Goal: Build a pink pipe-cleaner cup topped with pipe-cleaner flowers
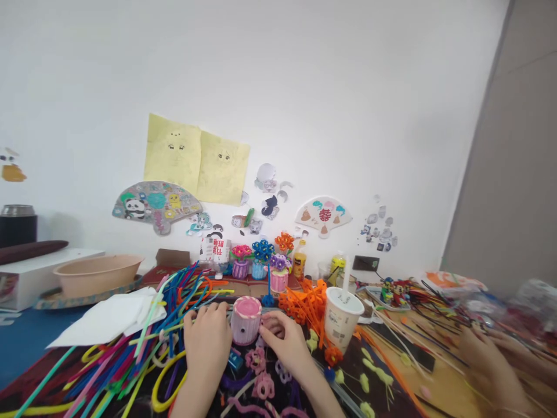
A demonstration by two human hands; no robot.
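A small pink and lilac pot (244, 325), wrapped in fuzzy pipe cleaner with a twisted striped rim, stands upright between my hands. My right hand (284, 341) is closed at its right side, curled fingers and thumb against the wall. On its left, my left hand (209, 337) lies close beside it, fingers bent forward over the pipe cleaner pile and slightly apart; its fingertips are partly hidden. Below the pot are pink pipe-cleaner flowers (263, 384) and a small blue object (235, 361) that I cannot make out.
Loose coloured pipe cleaners (130, 360) and white tissues (108, 316) lie at the left. A drink cup (342, 319) with a straw stands at the right beside orange pipe-cleaner pieces (300, 302). Finished flower pots (257, 270) stand behind. Another person's hands (491, 366) work at far right.
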